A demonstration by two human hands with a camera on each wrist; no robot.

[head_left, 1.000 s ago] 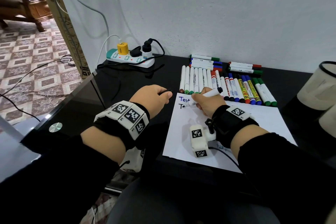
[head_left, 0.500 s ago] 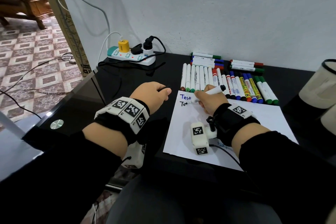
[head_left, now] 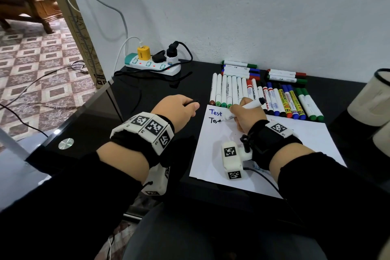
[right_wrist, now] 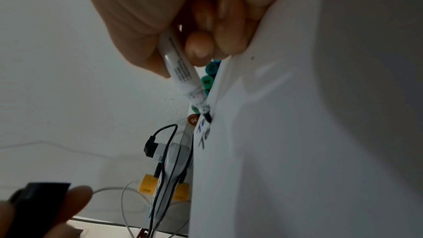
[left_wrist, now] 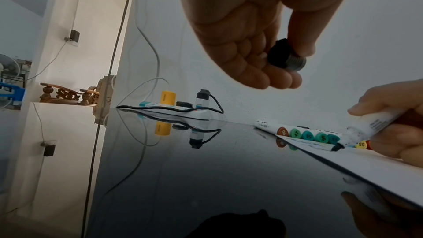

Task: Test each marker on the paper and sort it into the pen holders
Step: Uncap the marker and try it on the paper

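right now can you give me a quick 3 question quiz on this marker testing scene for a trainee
1. True or false: the right hand has the marker tip on the paper.
2. What does the left hand hold? A) a black cap B) a green marker C) nothing
3. Fill in: the finished word at the top of the paper is written in ____ ink.

Key: 1 true; 2 A; 3 blue
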